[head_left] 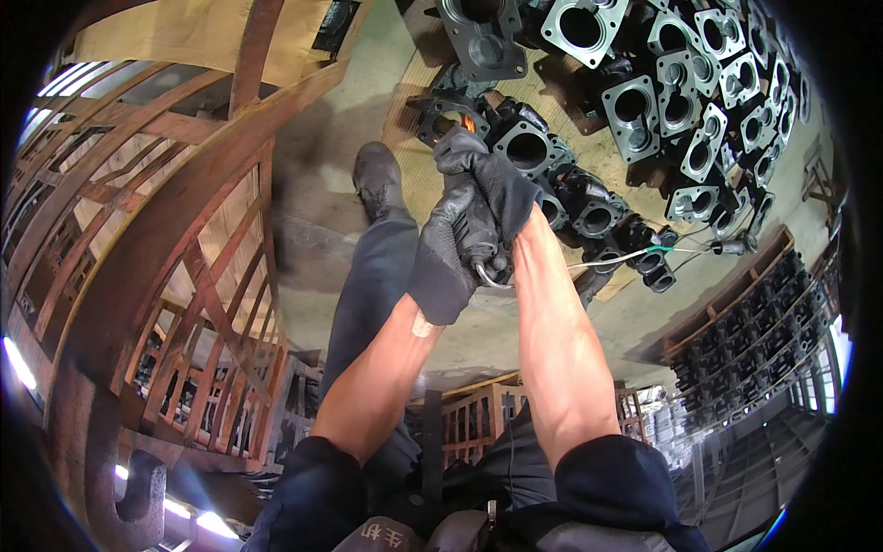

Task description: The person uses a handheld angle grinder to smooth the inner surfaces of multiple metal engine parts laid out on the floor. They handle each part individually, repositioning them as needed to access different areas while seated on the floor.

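Both my hands are in dark gloves, wrapped round a dark, cylindrical hand-held grinder (pixel 478 232) in front of me. My left hand (pixel 440 253) is closed on its near, left side. My right hand (pixel 497 177) closes over it farther forward and to the right. The tool's front end is hidden behind the gloves. Just beyond them lies a dark metal casting (pixel 430 129) with a round bore, and an orange glow shows in that bore. Close on the right sits another casting (pixel 525 149) with a round opening. A pale cord (pixel 598 263) runs right from near the tool.
Many flanged castings (pixel 631 118) stand in rows at the right, on cardboard (pixel 405 118). A brown metal rack (pixel 184 216) rises close on the left. The cord reaches a dark connector (pixel 727 247). More castings fill a crate (pixel 754 331) at the far right. My shoe (pixel 379 179) is on the floor.
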{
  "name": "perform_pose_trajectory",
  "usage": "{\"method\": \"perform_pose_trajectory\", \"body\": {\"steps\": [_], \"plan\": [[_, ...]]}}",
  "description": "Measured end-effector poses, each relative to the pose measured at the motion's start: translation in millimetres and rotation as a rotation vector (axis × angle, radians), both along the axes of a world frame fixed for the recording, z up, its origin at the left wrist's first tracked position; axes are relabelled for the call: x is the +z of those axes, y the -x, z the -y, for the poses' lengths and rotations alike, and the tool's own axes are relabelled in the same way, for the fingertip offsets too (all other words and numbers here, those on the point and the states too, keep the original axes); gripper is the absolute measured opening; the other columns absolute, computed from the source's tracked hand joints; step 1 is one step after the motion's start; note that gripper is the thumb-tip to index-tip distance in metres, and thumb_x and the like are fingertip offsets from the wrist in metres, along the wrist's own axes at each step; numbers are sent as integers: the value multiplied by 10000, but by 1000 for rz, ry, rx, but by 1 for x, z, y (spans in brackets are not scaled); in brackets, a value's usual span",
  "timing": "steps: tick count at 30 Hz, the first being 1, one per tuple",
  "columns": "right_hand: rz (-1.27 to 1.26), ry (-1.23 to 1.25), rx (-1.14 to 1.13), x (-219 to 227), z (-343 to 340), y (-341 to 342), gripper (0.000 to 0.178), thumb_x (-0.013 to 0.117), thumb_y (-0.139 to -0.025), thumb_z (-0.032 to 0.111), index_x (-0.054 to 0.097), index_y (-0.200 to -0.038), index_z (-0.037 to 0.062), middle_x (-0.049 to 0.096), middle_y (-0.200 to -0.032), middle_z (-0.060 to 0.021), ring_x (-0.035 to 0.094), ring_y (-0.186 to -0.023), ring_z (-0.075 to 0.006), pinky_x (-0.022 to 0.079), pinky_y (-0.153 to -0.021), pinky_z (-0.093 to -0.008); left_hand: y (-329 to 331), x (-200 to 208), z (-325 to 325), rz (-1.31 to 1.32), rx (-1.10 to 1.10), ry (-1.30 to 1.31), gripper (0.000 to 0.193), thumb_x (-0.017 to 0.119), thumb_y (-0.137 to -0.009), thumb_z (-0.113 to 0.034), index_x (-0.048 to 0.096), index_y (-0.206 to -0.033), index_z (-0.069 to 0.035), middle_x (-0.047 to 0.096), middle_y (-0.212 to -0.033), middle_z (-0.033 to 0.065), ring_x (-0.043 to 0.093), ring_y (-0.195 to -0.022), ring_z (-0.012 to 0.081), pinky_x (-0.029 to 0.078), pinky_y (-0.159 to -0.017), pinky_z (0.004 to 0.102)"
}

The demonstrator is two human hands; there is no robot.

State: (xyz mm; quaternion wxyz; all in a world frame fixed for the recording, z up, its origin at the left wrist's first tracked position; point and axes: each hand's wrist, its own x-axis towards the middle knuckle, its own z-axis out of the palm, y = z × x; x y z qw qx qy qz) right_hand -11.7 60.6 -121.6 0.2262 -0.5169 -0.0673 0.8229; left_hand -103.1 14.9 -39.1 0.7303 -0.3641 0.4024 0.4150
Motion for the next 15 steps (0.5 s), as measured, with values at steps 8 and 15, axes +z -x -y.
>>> {"method": "perform_pose_trajectory", "body": {"steps": [8, 15], "plan": [[61, 160, -21, 64, -5, -1, 148, 737, -746, 84, 713, -891, 66, 593, -819, 11, 538, -730, -112, 445, -668, -255, 0, 42, 1, -34, -55, 68, 294, 518, -958, -303, 606, -1063, -43, 676, -815, 95, 626, -520, 217, 529, -399, 326], [186, 200, 158, 68, -5, -2, 126, 619, -885, 64, 679, -989, 26, 625, -884, -4, 577, -782, -87, 498, -726, -248, -1, 42, 6, -62, -54, 84, 331, 522, -952, -323, 595, -1071, -23, 677, -824, 112, 623, -500, 225, 526, -383, 330]]}}
